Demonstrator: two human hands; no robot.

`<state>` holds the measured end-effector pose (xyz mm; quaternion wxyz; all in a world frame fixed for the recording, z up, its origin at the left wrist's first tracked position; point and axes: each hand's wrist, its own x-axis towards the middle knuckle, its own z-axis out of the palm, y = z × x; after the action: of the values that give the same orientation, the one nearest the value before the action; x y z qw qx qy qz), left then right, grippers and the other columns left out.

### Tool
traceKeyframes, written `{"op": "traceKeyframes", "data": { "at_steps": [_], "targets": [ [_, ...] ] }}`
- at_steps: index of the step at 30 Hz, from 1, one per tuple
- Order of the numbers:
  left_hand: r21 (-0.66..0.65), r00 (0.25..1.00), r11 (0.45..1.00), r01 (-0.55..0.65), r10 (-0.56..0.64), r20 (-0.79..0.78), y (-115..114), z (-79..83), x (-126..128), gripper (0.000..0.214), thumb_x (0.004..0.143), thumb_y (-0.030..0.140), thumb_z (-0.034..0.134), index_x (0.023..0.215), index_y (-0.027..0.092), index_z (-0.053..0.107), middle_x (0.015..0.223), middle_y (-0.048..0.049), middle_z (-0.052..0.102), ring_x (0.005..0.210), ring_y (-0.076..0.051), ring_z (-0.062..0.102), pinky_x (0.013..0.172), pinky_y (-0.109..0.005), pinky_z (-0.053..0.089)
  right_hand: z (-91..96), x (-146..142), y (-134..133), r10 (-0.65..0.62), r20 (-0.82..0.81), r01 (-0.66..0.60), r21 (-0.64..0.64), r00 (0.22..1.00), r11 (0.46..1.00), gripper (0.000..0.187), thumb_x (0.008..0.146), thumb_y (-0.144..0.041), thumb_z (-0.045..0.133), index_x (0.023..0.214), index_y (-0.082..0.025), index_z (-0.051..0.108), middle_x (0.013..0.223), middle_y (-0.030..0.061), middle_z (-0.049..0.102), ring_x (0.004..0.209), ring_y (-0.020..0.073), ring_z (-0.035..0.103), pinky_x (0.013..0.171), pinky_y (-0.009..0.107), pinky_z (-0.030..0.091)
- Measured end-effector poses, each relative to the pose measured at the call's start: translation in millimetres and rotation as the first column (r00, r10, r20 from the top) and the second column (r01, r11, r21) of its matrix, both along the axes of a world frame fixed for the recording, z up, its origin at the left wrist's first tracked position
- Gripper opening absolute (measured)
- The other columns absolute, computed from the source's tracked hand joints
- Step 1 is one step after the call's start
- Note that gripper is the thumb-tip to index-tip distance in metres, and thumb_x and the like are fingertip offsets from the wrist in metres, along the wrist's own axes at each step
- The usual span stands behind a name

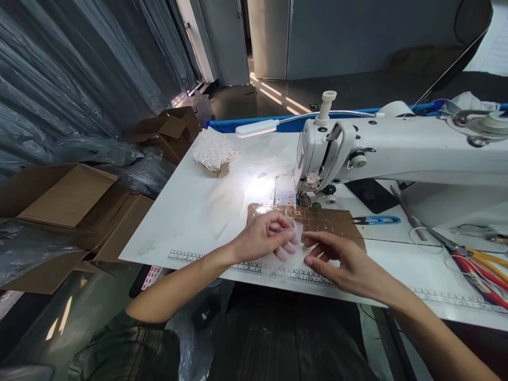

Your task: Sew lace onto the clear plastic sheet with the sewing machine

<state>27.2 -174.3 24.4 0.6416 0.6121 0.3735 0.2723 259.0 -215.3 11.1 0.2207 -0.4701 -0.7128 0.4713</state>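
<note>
Between the thumb and fingers of my left hand (265, 234) is a small piece of sheer whitish fabric (297, 232), partly see-through. My right hand (337, 259) is just to its right, thumb and fingers apart, with nothing visible in them. Both hands are above the front edge of the white table, over its printed ruler scale (278, 268). Right behind them lies a brown taped board (333, 219), in front of the needle area of a white sewing machine (381, 145).
Blue thread snips (381, 220) lie right of the board. Pliers and scissors (472, 254) crowd the right side. A pile of white lace (216, 149) sits at the back left. A lit lamp (257, 128) hangs over the table. Open cardboard boxes (71, 196) stand at left.
</note>
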Motion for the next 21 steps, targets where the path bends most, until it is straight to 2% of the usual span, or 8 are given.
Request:
{"op": "traceKeyframes", "data": {
  "at_steps": [2,7,9,11,14,16,18,21],
  "targets": [
    [-0.101,0.997,0.994,0.05,-0.044,0.068,-8.1,11.7,3.6,0.036,0.086,0.045,0.069,0.098,0.013,0.056,0.084,-0.0076,0.07,0.07,-0.016,0.071,0.057,-0.026,0.059,4.3,-5.0,0.2,0.053,-0.062,-0.058,-0.085,0.997,0.995,0.071,0.086,-0.049,0.065,0.146,-0.024,0.039,0.112,0.0096,0.064,0.084,0.0174,0.064,0.071,0.032,0.058],
    [-0.168,0.983,0.975,0.145,-0.123,0.135,-14.0,32.7,0.9,0.034,0.088,0.045,0.067,0.099,0.014,0.061,0.069,-0.0017,0.065,0.062,-0.014,0.07,0.049,-0.02,0.057,13.4,-8.1,13.0,0.082,-0.166,-0.051,0.183,0.983,0.982,0.076,0.081,-0.045,0.072,0.148,-0.032,0.038,0.144,0.0112,0.044,0.126,0.0271,0.05,0.104,0.047,0.046],
    [-0.192,0.977,0.962,0.195,-0.172,0.126,-14.8,35.4,-0.7,0.032,0.09,0.045,0.064,0.1,0.015,0.061,0.069,-0.0009,0.063,0.06,-0.014,0.069,0.044,-0.017,0.053,14.0,-11.8,17.9,0.17,-0.315,-0.128,0.149,0.934,0.98,0.074,0.083,-0.043,0.071,0.148,-0.031,0.038,0.146,0.0106,0.044,0.132,0.0271,0.046,0.109,0.047,0.042],
    [-0.176,0.981,0.966,0.188,-0.176,0.082,-13.3,34.0,-3.3,0.031,0.091,0.045,0.062,0.101,0.015,0.061,0.071,-0.0007,0.063,0.057,-0.012,0.068,0.04,-0.015,0.049,11.5,-16.7,20.8,0.233,-0.423,-0.241,0.037,0.876,0.97,0.071,0.084,-0.042,0.07,0.147,-0.027,0.04,0.133,0.0107,0.056,0.123,0.0237,0.054,0.103,0.042,0.047],
    [-0.038,0.998,0.999,0.038,-0.04,-0.044,-2.1,24.2,-12.5,0.03,0.092,0.043,0.06,0.102,0.014,0.061,0.074,-0.0007,0.061,0.058,-0.013,0.068,0.038,-0.015,0.049,3.0,-20.1,26.8,0.231,-0.421,-0.331,-0.184,0.877,0.925,0.061,0.084,-0.041,0.07,0.139,-0.022,0.05,0.098,0.0046,0.067,0.089,0.0161,0.064,0.079,0.031,0.056],
    [0.116,0.98,0.989,-0.092,0.11,-0.164,10.7,14.1,-21.5,0.027,0.093,0.04,0.056,0.101,0.014,0.06,0.07,0.0001,0.06,0.059,-0.014,0.067,0.039,-0.016,0.049,-3.8,-17.9,35.7,0.194,-0.337,-0.289,-0.26,0.921,0.921,0.054,0.085,-0.041,0.067,0.133,-0.02,0.055,0.082,0.0003,0.064,0.07,0.0127,0.061,0.064,0.027,0.054],
    [0.285,0.911,0.949,-0.138,0.234,-0.339,24.9,3.5,-30.2,0.023,0.095,0.035,0.051,0.102,0.015,0.06,0.066,0.0004,0.061,0.057,-0.014,0.065,0.041,-0.019,0.049,-9.6,-14.1,47.8,0.127,-0.186,-0.166,-0.209,0.974,0.964,0.046,0.086,-0.04,0.063,0.128,-0.02,0.059,0.076,-0.0003,0.062,0.064,0.0126,0.058,0.059,0.027,0.051],
    [0.585,0.704,0.811,0.003,0.414,-0.577,43.4,-8.8,-37.8,0.02,0.096,0.023,0.045,0.108,0.016,0.06,0.08,-0.0046,0.066,0.066,-0.018,0.065,0.056,-0.028,0.053,-13.9,-9.6,64.4,-0.077,0.098,0.072,0.051,0.992,0.996,0.035,0.086,-0.037,0.06,0.117,-0.02,0.066,0.082,0.0038,0.067,0.067,0.0153,0.059,0.062,0.031,0.05]
  ]
}}
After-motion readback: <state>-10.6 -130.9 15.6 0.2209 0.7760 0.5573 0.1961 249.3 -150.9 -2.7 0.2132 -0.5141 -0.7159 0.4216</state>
